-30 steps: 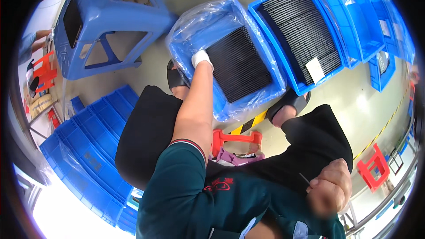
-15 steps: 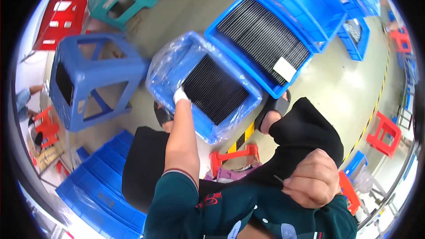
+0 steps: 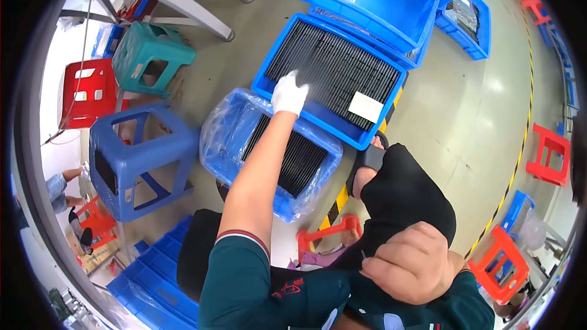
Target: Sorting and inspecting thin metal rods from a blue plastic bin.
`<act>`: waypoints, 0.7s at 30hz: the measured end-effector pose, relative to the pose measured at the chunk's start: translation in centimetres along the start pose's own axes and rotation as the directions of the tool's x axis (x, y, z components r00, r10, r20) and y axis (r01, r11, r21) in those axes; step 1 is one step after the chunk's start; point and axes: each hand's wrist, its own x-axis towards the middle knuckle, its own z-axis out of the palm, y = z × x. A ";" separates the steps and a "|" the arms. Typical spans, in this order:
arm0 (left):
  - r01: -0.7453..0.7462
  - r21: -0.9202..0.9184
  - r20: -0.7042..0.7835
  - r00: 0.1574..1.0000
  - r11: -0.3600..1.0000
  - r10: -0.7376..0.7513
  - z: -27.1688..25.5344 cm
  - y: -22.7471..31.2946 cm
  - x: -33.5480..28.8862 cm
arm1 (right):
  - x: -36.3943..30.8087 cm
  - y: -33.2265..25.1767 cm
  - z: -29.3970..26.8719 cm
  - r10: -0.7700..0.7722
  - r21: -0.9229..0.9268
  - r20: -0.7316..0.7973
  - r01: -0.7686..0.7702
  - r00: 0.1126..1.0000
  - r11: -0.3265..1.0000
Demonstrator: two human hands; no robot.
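Observation:
My left hand (image 3: 290, 94), in a white glove, reaches over the left edge of a blue crate (image 3: 266, 83) packed with rows of thin black strips (image 3: 342, 61). Its fingers are smeared by motion, so what they hold, if anything, does not show. Under my left forearm, nearer to me, a second blue crate lined with clear plastic (image 3: 227, 140) holds more black strips (image 3: 301, 165). My bare right hand (image 3: 411, 263) is closed in front of my body. A thin grey pin-like tip (image 3: 364, 254) sticks out from its fingers; the remainder is hidden.
A pale card (image 3: 365, 107) lies on the far crate's strips. Behind it stands another blue crate (image 3: 367, 0). A blue stool (image 3: 143, 146), a green stool (image 3: 150, 58) and a red stool (image 3: 330, 232) stand around me. Blue bins (image 3: 156, 275) lie at the lower left.
My left hand has moved from the plastic-lined crate to the farther crate of strips. The view has shifted, and my right hand stays closed near my body.

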 end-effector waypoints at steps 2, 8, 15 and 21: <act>-0.028 0.160 0.078 0.997 0.987 0.016 1.8 2.5 2.1 | -0.2 0.5 -0.7 0.044 0.013 0.004 -0.044 0.999 0.999; -0.068 0.487 0.117 0.993 0.871 0.012 4.2 4.6 5.6 | -0.6 2.3 -2.0 0.119 0.131 0.058 -0.126 0.991 0.983; -0.156 0.524 0.245 0.969 0.837 0.028 3.5 5.3 6.9 | 0.2 3.4 -3.5 0.120 0.155 -0.015 -0.116 0.993 0.981; -0.203 0.557 0.319 0.947 0.805 0.018 2.8 7.0 7.9 | -0.1 3.7 -3.9 0.126 0.183 -0.031 -0.118 0.992 0.976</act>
